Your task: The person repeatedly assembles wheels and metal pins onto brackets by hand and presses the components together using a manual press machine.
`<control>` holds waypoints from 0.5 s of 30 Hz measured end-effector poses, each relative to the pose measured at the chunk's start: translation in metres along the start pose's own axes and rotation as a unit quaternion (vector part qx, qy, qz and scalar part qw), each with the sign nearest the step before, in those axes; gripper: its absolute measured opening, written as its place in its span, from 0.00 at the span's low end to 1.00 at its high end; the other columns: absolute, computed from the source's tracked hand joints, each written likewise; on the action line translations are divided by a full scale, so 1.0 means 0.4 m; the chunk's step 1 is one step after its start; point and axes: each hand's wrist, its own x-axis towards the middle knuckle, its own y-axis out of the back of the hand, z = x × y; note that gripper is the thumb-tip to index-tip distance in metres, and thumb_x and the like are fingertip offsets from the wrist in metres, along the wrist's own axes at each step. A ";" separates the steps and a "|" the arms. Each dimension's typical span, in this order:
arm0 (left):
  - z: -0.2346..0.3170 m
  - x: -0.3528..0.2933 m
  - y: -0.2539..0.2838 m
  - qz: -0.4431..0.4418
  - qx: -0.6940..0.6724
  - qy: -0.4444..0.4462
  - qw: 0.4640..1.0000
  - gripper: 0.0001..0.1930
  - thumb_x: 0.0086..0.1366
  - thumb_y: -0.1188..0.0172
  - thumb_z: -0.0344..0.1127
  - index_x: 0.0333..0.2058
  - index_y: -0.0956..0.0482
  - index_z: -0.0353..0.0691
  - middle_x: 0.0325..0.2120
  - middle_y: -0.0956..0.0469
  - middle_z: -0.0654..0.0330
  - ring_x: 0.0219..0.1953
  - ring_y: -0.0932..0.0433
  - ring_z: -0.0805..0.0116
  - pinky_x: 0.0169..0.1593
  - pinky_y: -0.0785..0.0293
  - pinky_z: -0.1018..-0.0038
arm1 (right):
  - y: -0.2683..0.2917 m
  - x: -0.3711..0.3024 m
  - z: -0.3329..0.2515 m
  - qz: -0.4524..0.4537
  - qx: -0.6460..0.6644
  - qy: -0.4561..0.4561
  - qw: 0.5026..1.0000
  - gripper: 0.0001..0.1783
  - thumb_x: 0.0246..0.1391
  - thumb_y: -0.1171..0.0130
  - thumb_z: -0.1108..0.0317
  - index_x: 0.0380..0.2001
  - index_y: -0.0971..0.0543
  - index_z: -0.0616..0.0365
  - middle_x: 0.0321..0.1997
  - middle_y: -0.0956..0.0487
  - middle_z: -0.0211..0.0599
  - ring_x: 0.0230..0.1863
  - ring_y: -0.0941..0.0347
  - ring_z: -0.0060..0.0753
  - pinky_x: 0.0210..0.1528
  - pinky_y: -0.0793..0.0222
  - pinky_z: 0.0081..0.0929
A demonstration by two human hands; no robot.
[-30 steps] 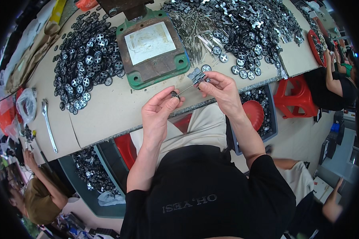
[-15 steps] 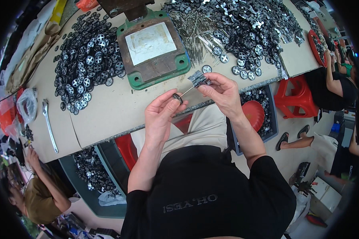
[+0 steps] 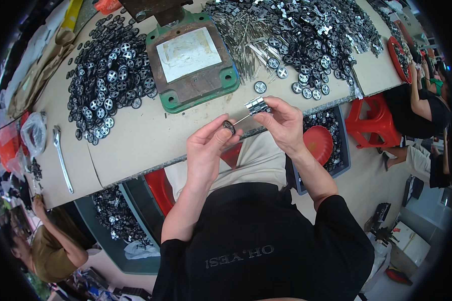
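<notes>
Between thumb and fingers, my left hand [image 3: 206, 148] pinches a small black toy wheel [image 3: 229, 127]. A thin metal axle [image 3: 242, 119] runs from that wheel to a small silver and dark grey plastic part [image 3: 256, 105], which my right hand [image 3: 285, 128] grips. Both hands are closed and held over the table's front edge. Just beyond them a single wheel with a silver cross [image 3: 260, 87] lies on the table. The green-based press [image 3: 188, 100] stands beyond my hands, a white sheet on its plate.
Wheels are heaped [image 3: 113, 75] left of the press; axles [image 3: 241, 42] and more wheels [image 3: 306, 55] lie to its right. An adjustable wrench [image 3: 62, 160] rests at left. Bins [image 3: 130, 268] [image 3: 342, 145] and a red stool [image 3: 369, 120] stand below. Other people sit at both sides.
The plastic part has turned and shows a shinier side. My left hand has shifted slightly right with the wheel. At right, a person's legs have moved back.
</notes>
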 end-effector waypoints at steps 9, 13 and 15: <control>0.008 -0.004 0.010 -0.016 -0.021 0.068 0.997 0.15 0.60 0.46 0.28 0.46 0.29 0.29 0.36 0.24 0.49 0.36 0.22 0.62 0.40 0.23 0.74 | 0.046 0.023 -0.002 -0.076 -0.182 0.171 0.965 0.12 0.47 0.39 0.73 0.36 0.24 0.67 0.31 0.22 0.31 0.29 0.30 0.17 0.34 0.33 0.16; 0.012 -0.019 -0.028 0.034 0.115 -0.014 0.993 0.15 0.59 0.46 0.25 0.45 0.29 0.27 0.36 0.24 0.49 0.36 0.22 0.62 0.40 0.23 0.74 | 0.034 0.025 -0.025 -0.071 -0.067 -0.032 0.995 0.10 0.47 0.39 0.72 0.34 0.23 0.66 0.29 0.22 0.31 0.26 0.31 0.17 0.30 0.34 0.15; -0.004 -0.024 -0.024 0.023 0.264 -0.157 0.951 0.15 0.59 0.46 0.24 0.45 0.30 0.26 0.36 0.24 0.50 0.36 0.22 0.62 0.40 0.23 0.75 | 0.031 0.024 -0.024 -0.059 0.017 -0.184 0.981 0.09 0.48 0.40 0.72 0.33 0.23 0.65 0.28 0.22 0.31 0.26 0.31 0.16 0.28 0.35 0.14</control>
